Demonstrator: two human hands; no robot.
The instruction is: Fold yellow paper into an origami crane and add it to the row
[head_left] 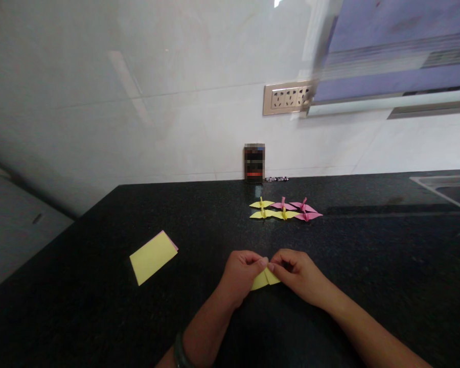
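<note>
A folded piece of yellow paper [261, 281] is pinched between my two hands just above the black countertop. My left hand [242, 273] grips its left side, thumb pressed on top near the upper edge. On the other side my right hand [297, 270] holds it the same way, and the two thumbs almost meet. A crease or overlap runs down the paper's middle. My fingers hide its outer and upper parts. Beyond the hands stand several folded paper cranes in two rows, yellow cranes [263, 213] on the left and pink cranes [307, 216] on the right.
Yellow sheets [153, 258] with pink paper beneath lie at the left on the black countertop [99, 317]. A small dark box-like object [254, 163], blurred out, leans at the wall beside a speckled strand [277, 179]. A sink edge [440, 190] is at far right; wall sockets [289, 98] are above.
</note>
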